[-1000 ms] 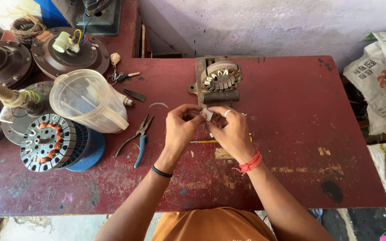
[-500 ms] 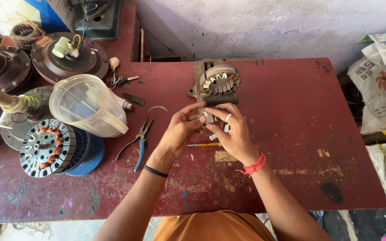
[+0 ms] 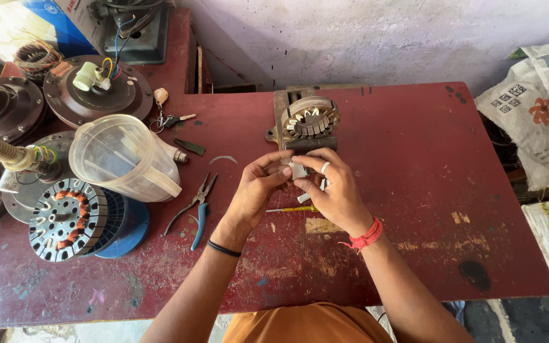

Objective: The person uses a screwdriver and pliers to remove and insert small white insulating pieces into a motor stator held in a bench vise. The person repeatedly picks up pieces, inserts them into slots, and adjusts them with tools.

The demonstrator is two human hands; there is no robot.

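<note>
Head view: the left hand and right hand meet above the red table, both pinching a small white strip between thumb and fingertips, just in front of the stator on its metal mount. Pliers lie left of the left hand, beside a clear plastic jug; a yellow screwdriver lies under the hands.

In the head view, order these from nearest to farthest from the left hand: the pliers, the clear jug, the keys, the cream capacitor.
From the left hand:
1. Pliers, just to its left on the table.
2. Clear jug, farther left, lying on its side.
3. Keys, up and left, behind the jug.
4. Cream capacitor, far upper left, on a dark motor cover.
</note>
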